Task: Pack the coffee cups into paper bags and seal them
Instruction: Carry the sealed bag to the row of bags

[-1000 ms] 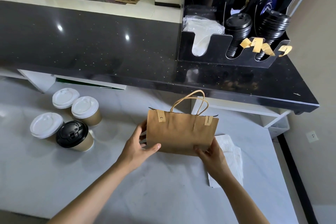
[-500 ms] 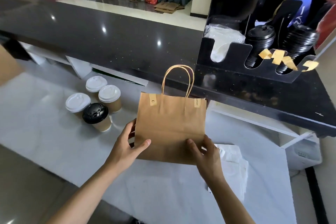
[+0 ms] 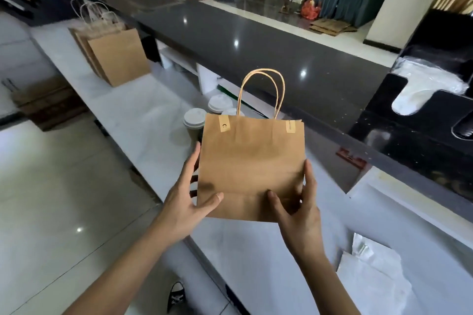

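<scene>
Paper bag (image 3: 252,163) in both hands

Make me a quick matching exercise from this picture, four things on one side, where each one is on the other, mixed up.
Things:
1. paper bag
2. coffee cups
3. spare bags
4. white napkins

Places:
A. standing on the white counter, far left
B. lying on the white counter, near right
C. held up between the left hand and right hand
D. on the white counter, partly hidden behind the held bag

Pairs: 1-C, 2-D, 3-A, 4-B
</scene>
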Tool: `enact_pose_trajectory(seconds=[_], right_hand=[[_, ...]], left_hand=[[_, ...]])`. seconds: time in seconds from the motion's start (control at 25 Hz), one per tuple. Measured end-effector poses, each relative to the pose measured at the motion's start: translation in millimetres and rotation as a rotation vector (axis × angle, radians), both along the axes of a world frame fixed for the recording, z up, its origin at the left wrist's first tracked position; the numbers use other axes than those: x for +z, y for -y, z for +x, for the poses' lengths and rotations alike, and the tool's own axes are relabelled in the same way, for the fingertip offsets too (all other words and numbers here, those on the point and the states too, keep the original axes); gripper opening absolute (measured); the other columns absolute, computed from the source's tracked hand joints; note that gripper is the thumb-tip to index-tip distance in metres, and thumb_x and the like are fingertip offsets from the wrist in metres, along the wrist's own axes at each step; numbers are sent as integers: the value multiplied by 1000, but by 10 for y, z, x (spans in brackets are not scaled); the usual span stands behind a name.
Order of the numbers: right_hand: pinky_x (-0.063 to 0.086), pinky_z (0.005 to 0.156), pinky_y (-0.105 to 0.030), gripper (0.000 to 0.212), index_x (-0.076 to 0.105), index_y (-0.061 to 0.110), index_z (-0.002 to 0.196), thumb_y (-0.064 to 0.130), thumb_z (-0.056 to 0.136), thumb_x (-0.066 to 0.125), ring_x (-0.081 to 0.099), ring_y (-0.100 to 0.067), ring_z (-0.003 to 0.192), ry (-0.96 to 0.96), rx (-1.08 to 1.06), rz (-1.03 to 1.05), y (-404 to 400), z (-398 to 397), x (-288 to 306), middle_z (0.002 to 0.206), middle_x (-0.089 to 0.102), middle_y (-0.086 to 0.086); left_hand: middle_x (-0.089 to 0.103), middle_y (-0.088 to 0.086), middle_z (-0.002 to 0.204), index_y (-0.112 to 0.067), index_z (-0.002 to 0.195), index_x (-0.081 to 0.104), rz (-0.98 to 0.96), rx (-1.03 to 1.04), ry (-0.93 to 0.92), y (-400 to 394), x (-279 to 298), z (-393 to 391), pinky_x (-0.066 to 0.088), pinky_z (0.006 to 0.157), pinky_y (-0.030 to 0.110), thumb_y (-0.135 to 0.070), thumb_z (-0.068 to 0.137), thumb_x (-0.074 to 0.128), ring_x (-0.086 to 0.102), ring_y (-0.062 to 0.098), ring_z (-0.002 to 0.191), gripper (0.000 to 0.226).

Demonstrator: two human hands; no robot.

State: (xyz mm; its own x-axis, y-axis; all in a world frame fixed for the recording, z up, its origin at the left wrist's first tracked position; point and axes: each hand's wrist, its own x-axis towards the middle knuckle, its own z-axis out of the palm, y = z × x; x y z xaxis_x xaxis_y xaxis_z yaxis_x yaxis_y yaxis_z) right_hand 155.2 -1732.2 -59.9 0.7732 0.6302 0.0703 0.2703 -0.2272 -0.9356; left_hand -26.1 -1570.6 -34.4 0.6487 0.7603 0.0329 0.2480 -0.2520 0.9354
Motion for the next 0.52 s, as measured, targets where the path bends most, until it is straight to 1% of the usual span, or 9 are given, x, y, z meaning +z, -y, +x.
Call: enact_pose_trajectory(seconds=[0.08,0.12,0.2,0.28,0.32,0.4,0.44,0.52], right_hand=[[44,80,-10,92,11,60,153,42,89,75,59,3,115,24,57,6,-189,-68,39,147,48,25],[45,83,-12,92,11,60,153,44,89,74,58,-3,123,34,83,5,-296,-107,53,152,45,23],[50,89,-25,91,11,62,152,48,88,74,58,-12,129,46,125,4,-513,-202,102,156,45,14],[55,93,-37,90,12,63,151,51,87,73,61,-16,126,57,161,3,-754,-334,161,154,48,11],[55,94,-40,89,12,63,151,51,87,73,62,-17,124,57,176,8,-859,-394,204,153,49,13],[55,96,-42,89,13,62,151,50,87,74,62,-16,124,68,221,25,-1158,-564,257,153,46,18],[55,98,-41,89,13,62,152,49,87,74,60,-14,126,64,244,28,-1296,-645,287,153,44,23],[52,101,-37,89,14,63,151,50,87,74,56,-7,127,47,284,36,-1620,-861,366,147,43,34]], left_hand=[[44,-48,135,-60,154,12,6,44,14,-87,47,-176,49,90,12,-20,85,81,51,-15,120,105],[45,-43,137,-62,153,12,-5,73,25,-146,67,-268,49,89,14,-21,85,81,52,-14,120,105],[45,-35,142,-64,151,12,-22,119,40,-275,94,-435,50,88,16,-20,86,80,53,-12,119,104],[44,-39,139,-61,153,12,-28,161,47,-424,147,-614,49,83,9,-18,87,79,53,-15,116,103],[44,-45,135,-58,154,11,-30,175,55,-491,174,-689,48,80,6,-17,88,79,53,-18,113,103],[41,-52,131,-56,155,11,-33,205,62,-688,214,-912,47,78,3,-16,88,78,52,-24,109,103],[41,-51,134,-56,155,11,-42,217,65,-785,230,-1015,47,79,3,-17,88,79,51,-24,111,103],[40,-42,144,-57,155,10,-35,246,73,-1021,264,-1267,47,83,3,-20,88,79,49,-24,116,103]])
